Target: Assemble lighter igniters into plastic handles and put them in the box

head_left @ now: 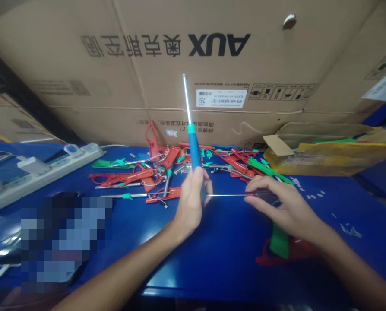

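Note:
My left hand is wrapped round the blue plastic handle of a device with a green collar and a long silver metal tube, which points up and away from me. In my right hand a screwdriver is pinched between thumb and fingers. The screwdriver's thin shaft runs level to the left, and its tip meets the side of the blue handle, hidden by my left fingers. Only a little of its dark red handle shows. Below my right hand lie a green shell piece and a red shell piece.
Behind my hands lies a pile of red handle shells, metal tubes, green collars and wires. A cardboard sheet stands at the back. Right are an open box and small white bits. Left are a power strip and a blurred-out phone-like object.

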A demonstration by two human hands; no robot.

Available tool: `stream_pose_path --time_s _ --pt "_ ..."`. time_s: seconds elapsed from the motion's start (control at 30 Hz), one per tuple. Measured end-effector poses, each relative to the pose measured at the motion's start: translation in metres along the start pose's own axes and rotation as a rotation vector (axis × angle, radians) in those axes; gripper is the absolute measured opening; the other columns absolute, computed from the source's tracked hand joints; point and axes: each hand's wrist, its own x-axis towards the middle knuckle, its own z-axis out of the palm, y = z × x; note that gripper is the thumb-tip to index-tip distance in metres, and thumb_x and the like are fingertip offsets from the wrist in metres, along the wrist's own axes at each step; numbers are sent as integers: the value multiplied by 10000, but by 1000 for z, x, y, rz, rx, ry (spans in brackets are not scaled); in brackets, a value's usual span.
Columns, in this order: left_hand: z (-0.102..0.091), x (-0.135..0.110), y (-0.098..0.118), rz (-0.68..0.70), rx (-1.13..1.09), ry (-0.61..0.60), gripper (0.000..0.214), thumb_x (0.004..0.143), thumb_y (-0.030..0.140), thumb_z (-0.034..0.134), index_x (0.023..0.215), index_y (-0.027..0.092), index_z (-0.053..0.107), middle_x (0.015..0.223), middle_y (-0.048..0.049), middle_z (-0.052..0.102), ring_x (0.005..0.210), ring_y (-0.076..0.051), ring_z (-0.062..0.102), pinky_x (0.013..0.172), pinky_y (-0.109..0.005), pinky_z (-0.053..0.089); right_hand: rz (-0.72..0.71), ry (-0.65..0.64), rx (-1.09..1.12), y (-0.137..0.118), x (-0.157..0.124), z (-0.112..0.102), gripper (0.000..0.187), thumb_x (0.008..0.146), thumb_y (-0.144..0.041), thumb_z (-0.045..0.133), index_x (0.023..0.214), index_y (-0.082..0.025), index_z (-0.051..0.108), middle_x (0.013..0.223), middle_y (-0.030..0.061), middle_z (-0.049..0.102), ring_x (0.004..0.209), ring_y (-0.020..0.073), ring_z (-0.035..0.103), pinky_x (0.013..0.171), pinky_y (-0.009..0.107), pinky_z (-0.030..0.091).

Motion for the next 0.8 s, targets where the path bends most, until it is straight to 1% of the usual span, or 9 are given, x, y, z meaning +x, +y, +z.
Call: stream_pose_path --time_s 0.13,0.23,0.3,0.43,0.53,0.63,0.7,0.73,0.8 --pt "0 -1 1 -2 3 -18 433 1040 621 353 925 220 470 530 79 428 436 -96 364 488 -243 320 -4 51 7 -1 -2 1 244 928 -298 693 1144 -273 581 992 24 691 829 166 698 691 267 582" --pt "1 -2 1 -5 11 -27 448 1036 632 349 912 219 469 537 77 430 439 -96 365 489 -242 325 -67 18 7 -1 -2 -2 174 917 -256 703 1051 -276 594 977 18 687 864 175 695 687 264 568" --pt "1 -2 0 -5 20 -23 453 1032 636 357 903 217 471 537 76 431 439 -97 365 484 -242 324 -74 6 14 -1 -1 -4 144 917 -257 703 1018 -273 603 950 15 697 859 178 698 681 266 562" --pt "0 -1 -1 -5 29 -22 455 1031 633 367 903 212 481 531 77 429 436 -96 363 480 -242 324 -53 18 -8 -1 1 -5 118 915 -326 716 970 -256 639 873 4 732 752 168 708 649 265 556" --pt "1 0 -2 1 18 -20 450 1035 626 368 905 211 482 530 77 429 434 -92 364 479 -240 323 -86 37 -106 -1 2 -4 107 943 -350 684 953 -244 667 853 7 761 725 173 724 625 267 545" --pt "1 -1 0 17 14 -13 434 1037 614 374 904 214 479 528 76 424 429 -94 367 476 -246 326 -171 52 -221 -2 2 -1 86 989 -293 612 996 -245 683 877 11 777 741 181 736 661 284 548" --pt "2 -2 2 20 19 -9 431 1036 614 376 905 217 479 528 75 425 425 -98 364 477 -253 333 -206 58 -231 -3 1 1 98 995 -267 596 1052 -250 674 910 18 775 754 184 733 694 296 560" --pt "2 -2 2 17 23 -8 430 1036 614 374 906 218 480 529 75 427 424 -99 362 479 -255 336 -210 61 -220 -4 0 2 116 983 -275 616 1088 -253 662 945 27 769 775 189 731 709 304 567" --pt "2 -2 3 12 23 -6 426 1040 609 367 909 219 479 529 75 428 422 -98 360 479 -254 336 -213 79 -198 -4 0 2 226 933 -303 692 1146 -257 634 1045 54 744 875 216 728 772 333 581"
